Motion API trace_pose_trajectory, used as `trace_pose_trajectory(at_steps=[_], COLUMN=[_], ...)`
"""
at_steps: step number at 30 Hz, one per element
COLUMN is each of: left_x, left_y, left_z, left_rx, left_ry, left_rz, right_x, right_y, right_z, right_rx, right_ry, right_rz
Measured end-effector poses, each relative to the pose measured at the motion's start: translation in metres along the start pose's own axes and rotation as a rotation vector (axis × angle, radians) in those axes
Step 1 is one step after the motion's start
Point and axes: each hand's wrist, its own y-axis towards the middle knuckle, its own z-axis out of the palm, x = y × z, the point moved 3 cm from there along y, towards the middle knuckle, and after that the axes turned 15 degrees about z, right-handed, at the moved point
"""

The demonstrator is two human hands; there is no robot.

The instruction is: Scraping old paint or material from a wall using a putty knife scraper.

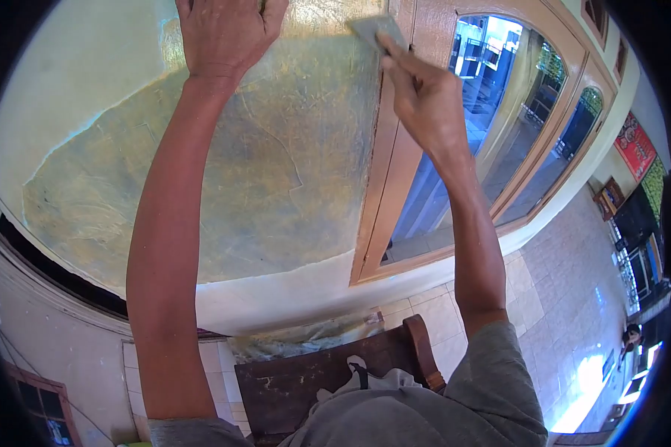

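Note:
My right hand [428,103] grips a flat, greyish scraper blade [379,32], with its index finger stretched along the blade. The blade lies at the seam between a rough, unpainted wall patch [291,167] and a brown wooden window frame [384,184]. Higher up, toward the left, my left hand [229,33] is against or just in front of the wall. The top edge of the picture cuts off its fingers, so anything they hold is hidden. A fine crack runs down the middle of the patch, which shines wet or glossy near the top.
Beneath me stands a dark wooden bench [324,385], with a foot in a sandal [358,366] on it. Crumpled plastic sheeting [307,338] lies between bench and wall. Glass window panes [486,72] are right of the frame. A person [631,337] is far off on the tiled floor [559,279].

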Motion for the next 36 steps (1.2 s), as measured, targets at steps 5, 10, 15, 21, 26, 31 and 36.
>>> trace_pose_trajectory(at_steps=[5, 10, 15, 21, 26, 31, 36], left_x=[-0.002, -0.003, 0.001, 0.002, 0.006, 0.000, 0.008], left_y=[0.002, 0.001, -0.002, 0.000, -0.006, 0.001, -0.006], left_z=[-0.003, -0.003, -0.003, 0.000, 0.000, 0.000, -0.002], left_rx=[0.085, 0.036, 0.036, -0.012, 0.006, 0.028, -0.031], left_ry=[-0.009, -0.024, -0.013, -0.028, -0.021, -0.049, -0.033], left_rz=[-0.033, -0.014, -0.010, 0.007, 0.002, -0.022, 0.025], right_x=[-0.019, 0.011, -0.004, 0.020, 0.004, 0.021, 0.026], right_y=[-0.013, 0.027, -0.023, 0.010, -0.018, 0.010, 0.026], right_z=[0.010, -0.020, 0.006, 0.009, 0.008, 0.005, -0.006], right_rx=[0.008, 0.006, 0.125, -0.062, 0.152, 0.115, 0.131], right_ry=[0.003, -0.128, -0.222, -0.140, -0.189, -0.256, -0.236], right_rz=[-0.032, -0.022, -0.074, -0.183, -0.079, -0.085, -0.200])
